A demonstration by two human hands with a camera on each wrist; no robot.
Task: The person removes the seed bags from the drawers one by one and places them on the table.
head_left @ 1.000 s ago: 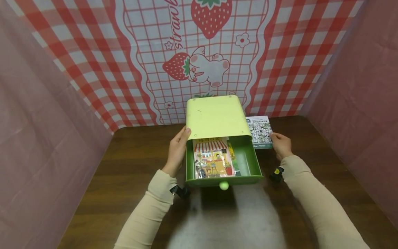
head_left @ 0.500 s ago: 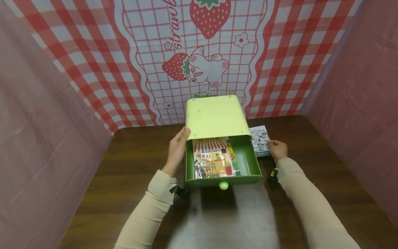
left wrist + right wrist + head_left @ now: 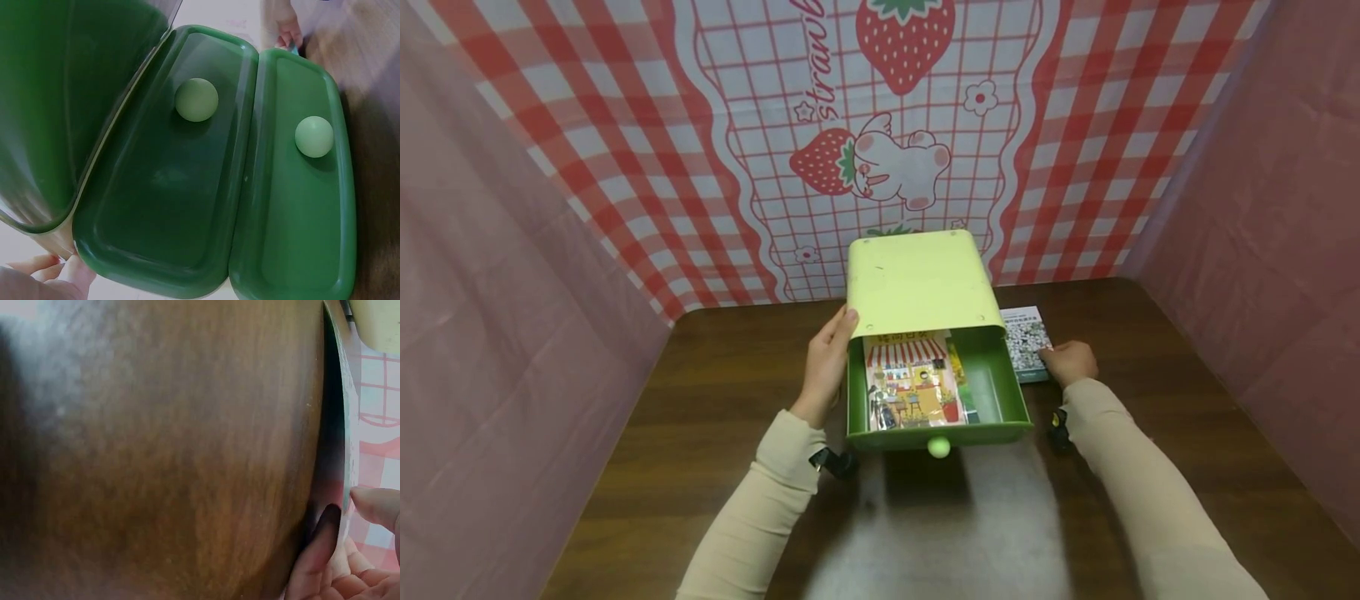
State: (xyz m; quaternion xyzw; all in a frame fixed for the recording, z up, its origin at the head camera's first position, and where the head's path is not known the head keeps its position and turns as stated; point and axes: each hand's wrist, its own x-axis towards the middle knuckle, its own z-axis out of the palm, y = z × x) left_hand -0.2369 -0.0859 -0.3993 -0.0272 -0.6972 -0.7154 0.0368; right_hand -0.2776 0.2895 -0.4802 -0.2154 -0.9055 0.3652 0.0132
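A pale green drawer cabinet [image 3: 925,279] stands at the middle of the table, its green top drawer [image 3: 1000,400] pulled out. Inside lies a glossy packet [image 3: 913,383] with a shop picture, partly over another packet [image 3: 972,404]. My left hand [image 3: 823,367] holds the cabinet's left front edge, thumb at the upper corner. To the right of the cabinet, my right hand [image 3: 1070,362] pinches the edge of a seed packet [image 3: 1026,342] printed with white flowers. The right wrist view shows the packet edge-on between thumb and fingers, with a dark gap beneath.
Two lower drawers show in the left wrist view, pushed in, with round knobs [image 3: 197,100]. A dark wooden table [image 3: 715,417] lies under everything. Behind it hangs a red checked strawberry cloth [image 3: 775,167]; pink cloths [image 3: 1247,250] close in both sides.
My right hand has brought the seed packet nearer to me, slightly left and lower in view, and its thumb has shifted on the edge. The left hand and cabinet stay put.
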